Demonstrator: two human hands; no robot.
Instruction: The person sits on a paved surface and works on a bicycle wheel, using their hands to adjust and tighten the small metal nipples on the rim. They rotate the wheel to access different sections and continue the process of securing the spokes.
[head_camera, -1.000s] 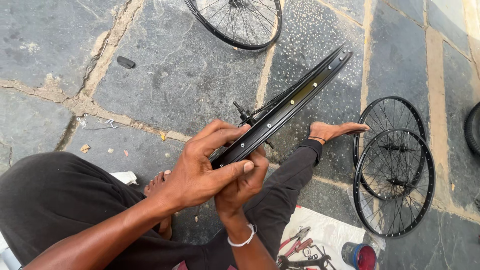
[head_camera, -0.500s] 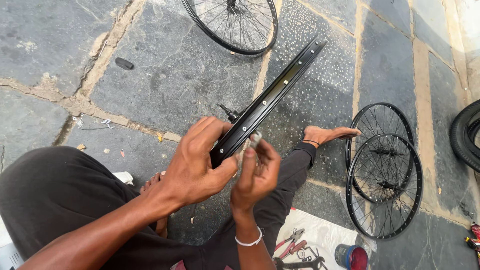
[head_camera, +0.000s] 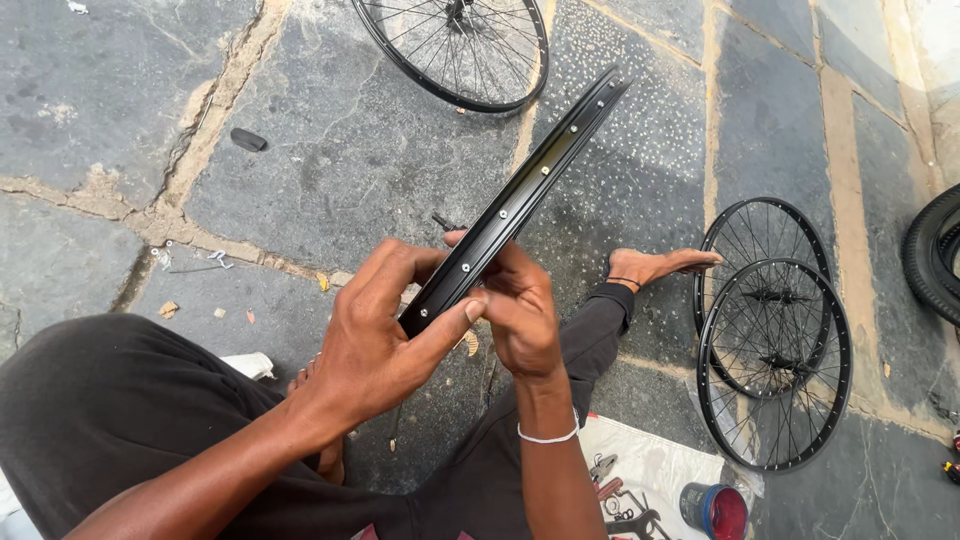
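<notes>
A black bicycle rim (head_camera: 520, 195) is seen edge-on, slanting from my hands up to the right, with small holes along its inner face. My left hand (head_camera: 375, 335) grips its near end, thumb pressed along the rim's inner channel. Against the right side of that same end lies my right hand (head_camera: 520, 310), fingers curled round it; a white band circles that wrist. Thin spokes poke out behind the rim near my fingers. I sit on stone paving in black trousers, my bare foot (head_camera: 660, 265) stretched out to the right.
Two spoked wheels (head_camera: 775, 360) lie overlapping on the paving at right. Another wheel (head_camera: 460, 50) lies at the top. A tyre (head_camera: 935, 255) shows at the right edge. Tools (head_camera: 620, 495) and a small red-lidded tin (head_camera: 715, 510) rest on a white sheet by my leg.
The rim has shifted slightly in my hands and my right hand has closed back against it; the camera view has drifted a little.
</notes>
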